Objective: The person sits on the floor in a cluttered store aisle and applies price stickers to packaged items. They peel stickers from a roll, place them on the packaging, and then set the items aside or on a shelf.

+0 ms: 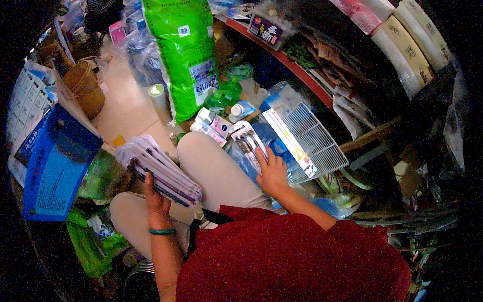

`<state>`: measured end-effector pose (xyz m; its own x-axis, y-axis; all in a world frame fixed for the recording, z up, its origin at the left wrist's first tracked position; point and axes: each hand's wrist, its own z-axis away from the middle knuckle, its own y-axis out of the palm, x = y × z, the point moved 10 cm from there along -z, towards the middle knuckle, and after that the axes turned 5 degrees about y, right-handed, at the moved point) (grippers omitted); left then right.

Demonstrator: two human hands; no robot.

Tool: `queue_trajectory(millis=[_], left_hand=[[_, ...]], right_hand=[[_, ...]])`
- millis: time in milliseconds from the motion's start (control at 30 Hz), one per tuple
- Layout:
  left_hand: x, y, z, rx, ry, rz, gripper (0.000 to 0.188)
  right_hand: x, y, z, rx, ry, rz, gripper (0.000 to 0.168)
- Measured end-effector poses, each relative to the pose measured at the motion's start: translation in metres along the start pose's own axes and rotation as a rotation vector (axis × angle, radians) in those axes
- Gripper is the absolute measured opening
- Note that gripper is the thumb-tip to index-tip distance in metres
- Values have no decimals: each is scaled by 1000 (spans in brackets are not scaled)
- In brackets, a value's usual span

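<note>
My left hand (156, 194) grips a stack of several toothbrush blister packs (162, 173), its thumb on the near side of the stack. Beyond my right knee, my right hand (273, 171) has its fingers on a toothbrush blister pack (247, 139) with dark-handled brushes inside. The thumb is mostly hidden. Under and beside that pack lies crumpled blue plastic (277, 145). A long white box (290, 143) with a yellow print rests on a white wire rack (320, 139), just right of this hand. White-capped bottles (213, 122) sit past the pack.
A tall bright green sack (185, 49) stands ahead, with green plastic bottles (226, 92) at its foot. A blue printed plastic panel (60, 162) and a brown bucket (85, 88) are at left. A red shelf edge (286, 62) curves across the right, below wrapped packs (403, 51).
</note>
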<state>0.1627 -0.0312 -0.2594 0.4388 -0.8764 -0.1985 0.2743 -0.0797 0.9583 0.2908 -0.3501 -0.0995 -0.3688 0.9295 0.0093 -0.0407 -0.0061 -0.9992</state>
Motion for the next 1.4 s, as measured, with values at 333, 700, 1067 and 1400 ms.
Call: queue_trajectory(millis=[333,700,1067,1400], left_hand=[[3,94,30,78,7,-379,62],[5,74,22,-50,45,-366,75],[3,51,11,-105,137,-453,58],[8,78,12,-21,108,-372,72]], right_hand=[[-4,2,-2,-44,-64,-159,75],[56,-66,5,-134,-278,-457,68],[214,-69,21,-18,-713,-629,71],[229,-52,25,-11,-746,-564,75]])
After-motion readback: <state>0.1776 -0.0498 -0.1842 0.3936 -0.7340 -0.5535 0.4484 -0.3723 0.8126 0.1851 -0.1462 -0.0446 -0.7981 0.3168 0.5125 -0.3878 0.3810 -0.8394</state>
